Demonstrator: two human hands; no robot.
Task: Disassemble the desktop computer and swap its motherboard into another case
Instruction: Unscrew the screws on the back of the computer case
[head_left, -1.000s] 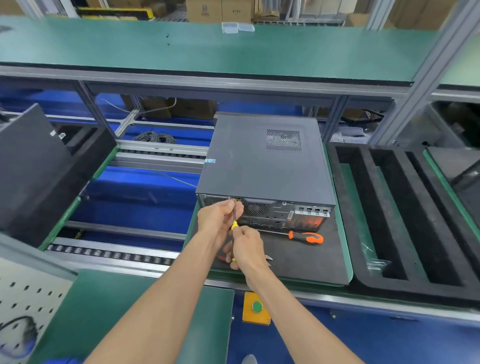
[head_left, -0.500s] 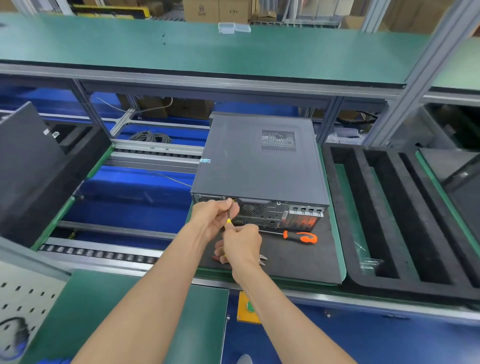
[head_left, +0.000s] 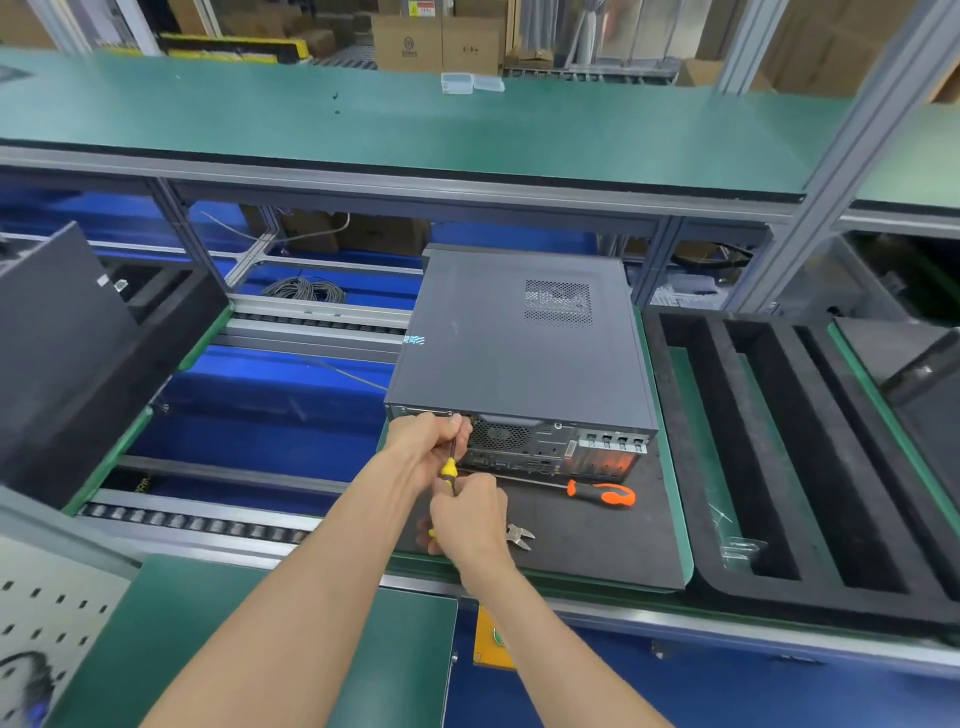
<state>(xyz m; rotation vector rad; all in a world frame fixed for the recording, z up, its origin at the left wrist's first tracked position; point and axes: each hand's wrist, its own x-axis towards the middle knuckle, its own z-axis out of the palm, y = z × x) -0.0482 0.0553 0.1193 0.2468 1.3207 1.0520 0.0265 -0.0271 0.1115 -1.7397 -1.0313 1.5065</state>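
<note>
Nearest me, my right hand (head_left: 467, 519) was clenched round the handle of the yellow screwdriver (head_left: 448, 467). Its thin shaft ran up and away toward the rear panel of the desktop computer (head_left: 519, 343), which lay flat on the dark foam mat (head_left: 597, 545). My left hand (head_left: 434, 441) pinched that shaft just before the panel's left corner, so it sat closer to the case. Beside the panel lay an orange-handled screwdriver (head_left: 602, 492). The lid looked matte, smooth metal with a mesh vent.
</note>
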